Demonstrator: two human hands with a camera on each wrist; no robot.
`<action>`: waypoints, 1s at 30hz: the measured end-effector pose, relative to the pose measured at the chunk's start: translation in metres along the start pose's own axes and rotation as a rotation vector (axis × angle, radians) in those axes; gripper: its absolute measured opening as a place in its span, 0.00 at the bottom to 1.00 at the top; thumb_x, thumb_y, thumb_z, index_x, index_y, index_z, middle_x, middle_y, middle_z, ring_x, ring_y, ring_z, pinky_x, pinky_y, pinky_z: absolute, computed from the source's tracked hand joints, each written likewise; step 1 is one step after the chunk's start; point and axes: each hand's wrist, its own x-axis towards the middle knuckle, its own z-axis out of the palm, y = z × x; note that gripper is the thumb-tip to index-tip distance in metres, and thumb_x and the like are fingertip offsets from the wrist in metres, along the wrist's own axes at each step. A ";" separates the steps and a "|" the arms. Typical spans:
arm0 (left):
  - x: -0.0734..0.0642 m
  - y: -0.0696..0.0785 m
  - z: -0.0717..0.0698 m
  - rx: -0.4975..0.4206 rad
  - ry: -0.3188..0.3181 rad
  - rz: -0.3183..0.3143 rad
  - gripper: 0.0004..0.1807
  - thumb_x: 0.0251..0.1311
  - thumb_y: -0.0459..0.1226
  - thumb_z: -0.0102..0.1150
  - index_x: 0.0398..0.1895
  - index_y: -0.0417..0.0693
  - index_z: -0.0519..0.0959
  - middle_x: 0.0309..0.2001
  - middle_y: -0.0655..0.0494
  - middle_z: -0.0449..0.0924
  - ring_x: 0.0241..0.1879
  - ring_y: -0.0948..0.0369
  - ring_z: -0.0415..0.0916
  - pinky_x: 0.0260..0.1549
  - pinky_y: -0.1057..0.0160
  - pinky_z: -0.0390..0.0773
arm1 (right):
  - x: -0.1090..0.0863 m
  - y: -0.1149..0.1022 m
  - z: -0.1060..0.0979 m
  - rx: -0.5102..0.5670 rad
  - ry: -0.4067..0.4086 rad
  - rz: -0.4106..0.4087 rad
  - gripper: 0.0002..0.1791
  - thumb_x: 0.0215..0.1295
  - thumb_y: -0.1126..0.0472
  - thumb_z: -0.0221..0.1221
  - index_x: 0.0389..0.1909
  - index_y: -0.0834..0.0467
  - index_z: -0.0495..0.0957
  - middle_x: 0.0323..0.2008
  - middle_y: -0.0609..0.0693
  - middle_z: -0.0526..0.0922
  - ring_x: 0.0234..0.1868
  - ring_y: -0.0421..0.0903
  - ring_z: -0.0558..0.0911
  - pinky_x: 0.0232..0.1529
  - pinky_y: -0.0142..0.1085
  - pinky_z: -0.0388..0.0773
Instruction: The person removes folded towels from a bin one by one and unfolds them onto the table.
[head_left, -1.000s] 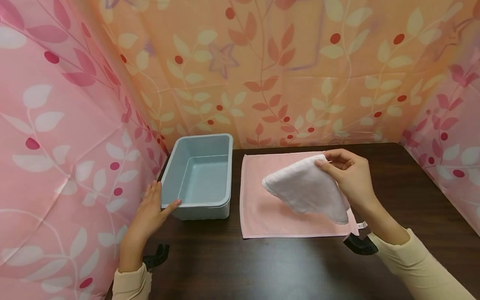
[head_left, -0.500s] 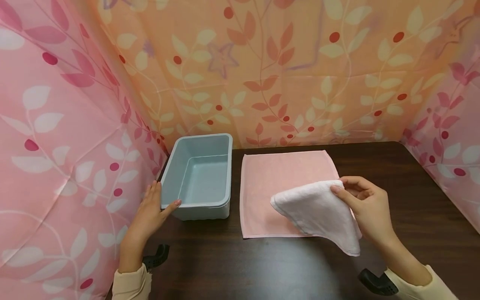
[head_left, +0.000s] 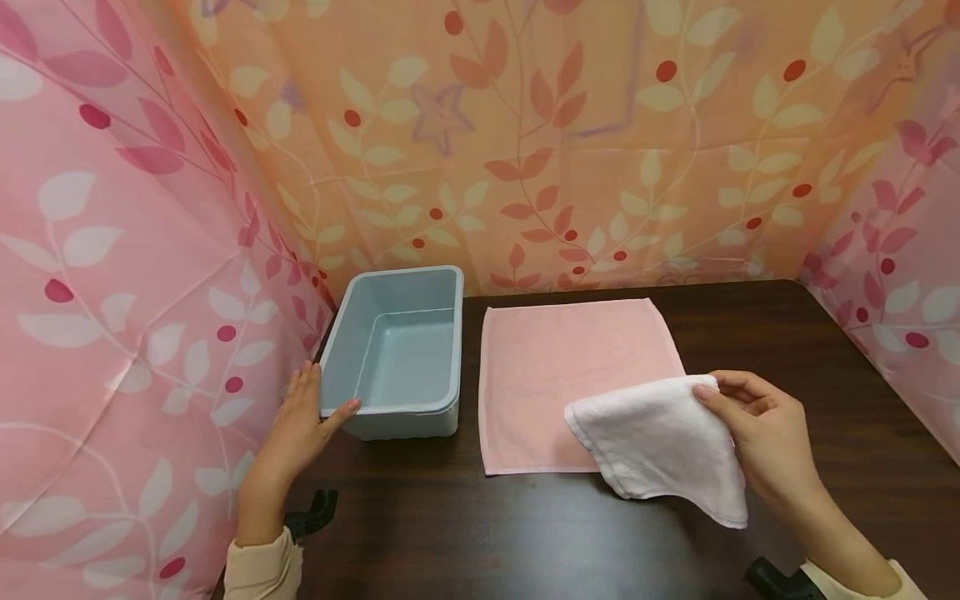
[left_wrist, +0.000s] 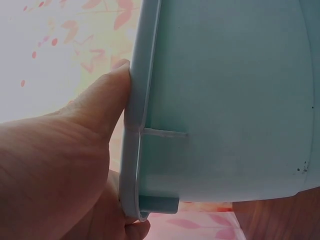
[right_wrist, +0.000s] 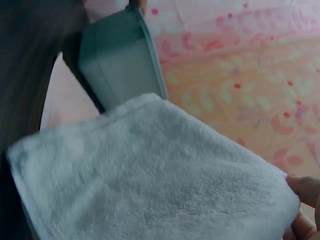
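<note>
Your right hand point(head_left: 774, 433) in a pinch on the white cloth point(head_left: 663, 433), your left hand point(head_left: 297, 423) spread against the bin point(head_left: 408, 425).

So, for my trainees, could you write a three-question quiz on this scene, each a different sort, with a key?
1. What does the right hand hold?
A) a sponge
B) a white cloth
C) a cup

2. True or false: the left hand touches the blue-grey bin.

3. Fill the gap: as the person sees it, the pink cloth lies to the ___ of the bin.

Key:
1. B
2. True, at its near left corner
3. right
</note>
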 end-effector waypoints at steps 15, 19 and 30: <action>0.000 -0.001 0.000 0.002 0.011 0.020 0.59 0.64 0.60 0.55 0.77 0.31 0.35 0.78 0.30 0.32 0.78 0.33 0.30 0.71 0.30 0.41 | 0.069 0.043 -0.039 -0.331 -0.029 0.157 0.06 0.62 0.57 0.67 0.36 0.44 0.81 0.25 0.30 0.84 0.25 0.29 0.78 0.25 0.25 0.76; 0.001 0.000 0.000 -0.004 0.016 0.024 0.59 0.64 0.60 0.55 0.77 0.30 0.36 0.78 0.29 0.33 0.77 0.33 0.31 0.71 0.31 0.41 | 0.085 0.052 -0.051 -0.491 -0.071 0.243 0.09 0.64 0.48 0.65 0.40 0.45 0.78 0.25 0.25 0.81 0.29 0.28 0.76 0.30 0.28 0.75; 0.001 0.001 0.000 0.007 0.028 0.021 0.59 0.63 0.61 0.55 0.77 0.29 0.37 0.78 0.29 0.33 0.78 0.33 0.29 0.72 0.32 0.40 | 0.110 0.077 -0.075 -0.784 -0.168 0.279 0.34 0.66 0.41 0.61 0.54 0.69 0.74 0.27 0.33 0.80 0.30 0.31 0.76 0.33 0.33 0.81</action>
